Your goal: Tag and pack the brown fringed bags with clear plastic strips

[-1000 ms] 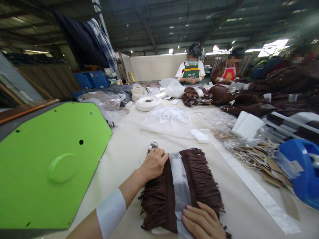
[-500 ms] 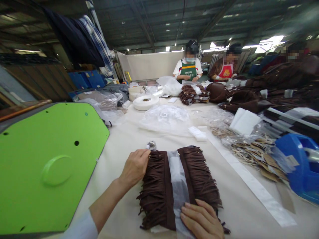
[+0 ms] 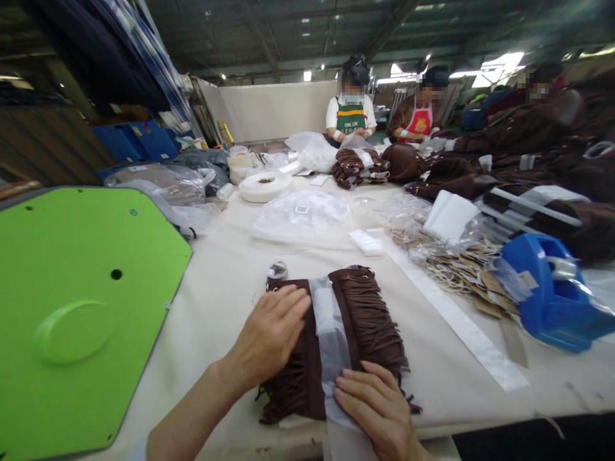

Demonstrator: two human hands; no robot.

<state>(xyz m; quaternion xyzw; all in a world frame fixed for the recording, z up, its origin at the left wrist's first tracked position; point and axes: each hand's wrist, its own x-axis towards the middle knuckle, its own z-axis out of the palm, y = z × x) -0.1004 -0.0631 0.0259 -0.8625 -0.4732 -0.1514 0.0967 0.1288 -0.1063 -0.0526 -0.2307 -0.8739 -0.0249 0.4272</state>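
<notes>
free: tabletop [image 3: 442,358] right of fringed piece [image 3: 364,314] | obstacle beyond: blue dispenser [image 3: 538,310]

Looks forward and down from head height, close above the near hands [image 3: 271,336], across the table [image 3: 218,291] to the far wall [image 3: 278,112].

On the table [image 3: 221,307] before me: fringed piece [image 3: 369,314], plastic strip [image 3: 331,333] along its middle; my left hand [image 3: 269,336] over its left side, my right hand [image 3: 372,410] on the strip's near part. Left in my view: board [image 3: 96,269]. Right: hang tags [image 3: 473,282], then tape dispenser [image 3: 533,320]. Behind the piece: plastic bag [image 3: 307,221]; behind that, roll [image 3: 254,189].
</notes>
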